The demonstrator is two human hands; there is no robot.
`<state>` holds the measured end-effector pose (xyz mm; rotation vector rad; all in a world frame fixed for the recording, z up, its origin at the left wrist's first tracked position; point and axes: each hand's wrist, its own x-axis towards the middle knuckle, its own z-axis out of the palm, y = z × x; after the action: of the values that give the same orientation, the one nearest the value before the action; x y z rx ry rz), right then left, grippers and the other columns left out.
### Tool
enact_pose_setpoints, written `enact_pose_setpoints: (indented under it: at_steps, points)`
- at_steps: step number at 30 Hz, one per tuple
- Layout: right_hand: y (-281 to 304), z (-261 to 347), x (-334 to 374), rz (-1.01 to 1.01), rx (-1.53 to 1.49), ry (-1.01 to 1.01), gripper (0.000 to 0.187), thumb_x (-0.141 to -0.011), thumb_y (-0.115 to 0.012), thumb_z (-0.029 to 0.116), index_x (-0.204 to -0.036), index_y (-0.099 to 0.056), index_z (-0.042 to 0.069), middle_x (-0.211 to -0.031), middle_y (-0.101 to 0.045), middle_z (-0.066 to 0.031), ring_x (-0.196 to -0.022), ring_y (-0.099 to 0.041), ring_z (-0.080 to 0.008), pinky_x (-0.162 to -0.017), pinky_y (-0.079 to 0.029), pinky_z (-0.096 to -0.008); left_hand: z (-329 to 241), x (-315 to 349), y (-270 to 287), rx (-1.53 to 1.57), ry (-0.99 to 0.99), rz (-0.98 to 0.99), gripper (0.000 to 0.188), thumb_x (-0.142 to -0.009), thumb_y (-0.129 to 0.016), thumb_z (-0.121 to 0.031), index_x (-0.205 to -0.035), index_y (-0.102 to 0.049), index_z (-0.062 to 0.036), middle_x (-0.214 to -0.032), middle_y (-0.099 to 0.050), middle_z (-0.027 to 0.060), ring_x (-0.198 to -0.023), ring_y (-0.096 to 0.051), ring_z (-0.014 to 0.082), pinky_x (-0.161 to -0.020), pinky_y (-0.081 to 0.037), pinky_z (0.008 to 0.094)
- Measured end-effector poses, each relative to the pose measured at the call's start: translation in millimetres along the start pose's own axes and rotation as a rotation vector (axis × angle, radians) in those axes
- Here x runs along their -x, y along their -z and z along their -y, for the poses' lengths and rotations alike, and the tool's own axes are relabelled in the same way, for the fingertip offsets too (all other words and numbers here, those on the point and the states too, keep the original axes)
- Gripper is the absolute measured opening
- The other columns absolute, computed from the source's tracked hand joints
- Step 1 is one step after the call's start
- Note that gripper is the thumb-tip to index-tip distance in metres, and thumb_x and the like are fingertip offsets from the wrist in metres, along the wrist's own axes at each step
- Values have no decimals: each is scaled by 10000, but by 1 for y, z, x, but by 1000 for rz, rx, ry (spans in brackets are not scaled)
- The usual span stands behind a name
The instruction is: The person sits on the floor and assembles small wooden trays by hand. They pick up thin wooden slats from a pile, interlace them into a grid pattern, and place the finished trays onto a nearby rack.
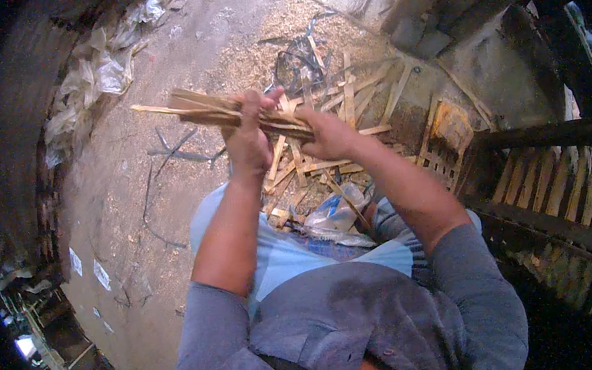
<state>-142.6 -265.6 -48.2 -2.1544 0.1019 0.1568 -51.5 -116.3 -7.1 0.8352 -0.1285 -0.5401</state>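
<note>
Holds a bundle of thin wooden strips between both grips, above the floor and out beyond the knees. Wraps the left grip around the middle of the bundle, with fingertips slightly blurred. Clamps the right grip on the right end, pressing the strips together between thumb and curled fingers. Shows the left ends fanned slightly apart, with one pale strip jutting farthest left.

Has a heap of loose wooden slats below and beyond the right grip, crisscrossed on the floor. Includes a clear plastic bag between the knees, at the near edge of the heap. Farther off, shows a tangle of black straps among scattered wood shavings. To the left, shows dusty ground with more dark strapping, white paper scraps nearer, and crumpled plastic sheeting toward the far left. To the right, shows a yellowish slatted crate, then a dark beam and a slatted wooden rack in shadow.
</note>
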Motion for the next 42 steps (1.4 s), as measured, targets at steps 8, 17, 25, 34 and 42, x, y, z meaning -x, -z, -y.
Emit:
enact_pose_setpoints:
  at_steps: [8, 17, 25, 34, 42]
  points:
    - [23, 19, -35, -35, -204, 233, 556, -806, -726, 239, -1277, -510, 38, -1148, -620, -222, -1071, -621, -361, -942, -488, -390, -23, -14, 16, -64, -40, -169, 126, -881, -694, -149, -877, -597, -69, -818, -619, 57, -814, -650, 207, -742, -544, 364]
    - [-120, -299, 76, 96, 754, -406, 305, -836, -615, 178, -1126, -614, 88, -1236, -578, -142, -1170, -512, -402, -1031, -370, -517, -48, -48, 60, -194, -149, -622, 196, -907, -670, -258, -918, -571, -88, -814, -560, 15, -670, -546, 118, -647, -499, 308]
    - [-91, -297, 57, -13, 339, -152, 332, -800, -634, 90, -1122, -554, 65, -1050, -553, -185, -945, -539, -387, -847, -454, -493, -45, -59, 70, -205, -121, -691, 175, -912, -665, -228, -944, -560, -91, -845, -588, 27, -693, -553, 131, -693, -505, 319]
    - [-46, -298, -22, -598, 51, -768, 460, -839, -684, 279, -1181, -506, 26, -1069, -613, -244, -1001, -611, -405, -841, -480, -478, -33, -67, 53, -201, -51, -639, 191, -908, -673, -234, -972, -565, -91, -837, -589, 19, -685, -553, 123, -685, -505, 305]
    - [-90, -302, -14, -257, 140, -1106, 502, -761, -739, 332, -1159, -579, 71, -1064, -659, -200, -993, -632, -387, -875, -494, -471, -29, -62, 70, -246, -29, -656, 176, -927, -645, -247, -929, -571, -87, -830, -549, 17, -711, -548, 129, -668, -498, 321]
